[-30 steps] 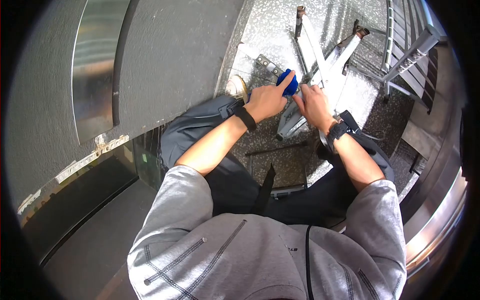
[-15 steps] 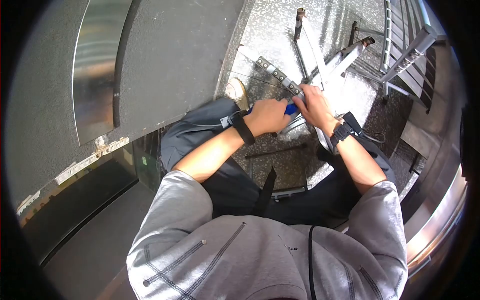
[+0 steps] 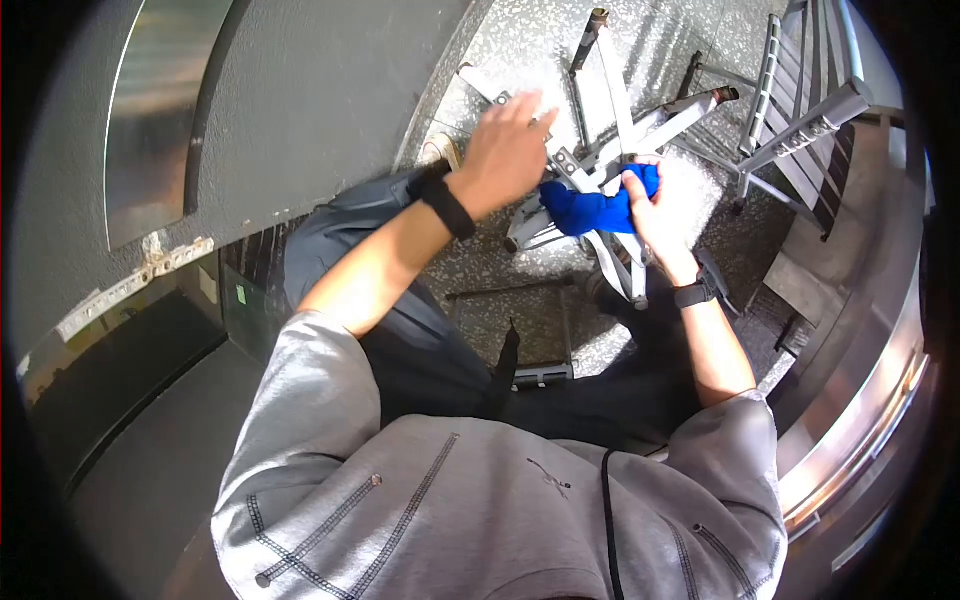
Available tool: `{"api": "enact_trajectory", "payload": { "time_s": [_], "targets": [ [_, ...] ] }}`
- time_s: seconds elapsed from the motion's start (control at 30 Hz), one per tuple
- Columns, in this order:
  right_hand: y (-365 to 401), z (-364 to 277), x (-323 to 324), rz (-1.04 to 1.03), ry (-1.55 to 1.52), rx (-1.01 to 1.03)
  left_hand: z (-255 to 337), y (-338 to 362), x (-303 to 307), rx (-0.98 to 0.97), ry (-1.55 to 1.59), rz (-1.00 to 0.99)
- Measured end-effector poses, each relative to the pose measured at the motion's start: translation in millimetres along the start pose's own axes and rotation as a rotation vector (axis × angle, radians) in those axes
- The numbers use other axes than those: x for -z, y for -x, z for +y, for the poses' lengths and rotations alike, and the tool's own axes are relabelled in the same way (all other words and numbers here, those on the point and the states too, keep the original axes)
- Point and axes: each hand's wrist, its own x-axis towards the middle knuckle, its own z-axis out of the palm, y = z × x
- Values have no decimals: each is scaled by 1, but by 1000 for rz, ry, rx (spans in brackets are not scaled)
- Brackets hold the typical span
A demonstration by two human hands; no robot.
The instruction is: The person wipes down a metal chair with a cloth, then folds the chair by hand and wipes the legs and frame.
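Tight working space. A dark wall (image 3: 320, 110) ran along the left, a steel plate (image 3: 165, 110) fixed to it. To the far right stood a slatted rack (image 3: 805, 110) on tubular legs. Speckled floor (image 3: 535, 40) underfoot: hard-looking, glaring in the far patch of sun, shaded nearer in.

On that floor, ahead of the person's knees, lay a pale metal frame (image 3: 624, 125), its legs splayed several ways, dark caps at the far ends. Judged stiff and fairly light for its spread, though awkward and perhaps slick where smooth; best gripped on a bare leg, away from the crossings, where fingers might pinch. A bar (image 3: 568, 163) with round fittings slanted in from the far left, partly behind the left hand.

Blue cloth (image 3: 590, 210), bunched, hung over the frame's middle, between the hands; contact with the metal could not be made out. Looked soft, limp, light, nothing to break; any thick fold would do for a hold.

Right hand (image 3: 655, 215) closed around the cloth's right end, thumb on top. Left hand (image 3: 505, 150) empty, blurred, fingers spread and well open above the bar, apart from the cloth.
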Motion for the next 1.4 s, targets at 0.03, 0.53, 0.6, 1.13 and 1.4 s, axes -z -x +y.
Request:
{"api": "enact_trajectory", "payload": {
  "time_s": [0.03,0.53,0.6,1.13,1.4],
  "targets": [
    [1,9,4,-35,22,-10,-8,-5,-6,36,-29,7],
    [22,5,-91,99,416,547,-43,-20,-54,101,-33,-246],
    [20,14,-94,83,382,522,-42,-19,-46,97,15,-266],
    [50,-19,-74,19,605,450,-40,-23,-67,125,138,-115],
    [72,28,-59,-12,675,372,-41,-23,-62,115,148,-131]
  ]
}}
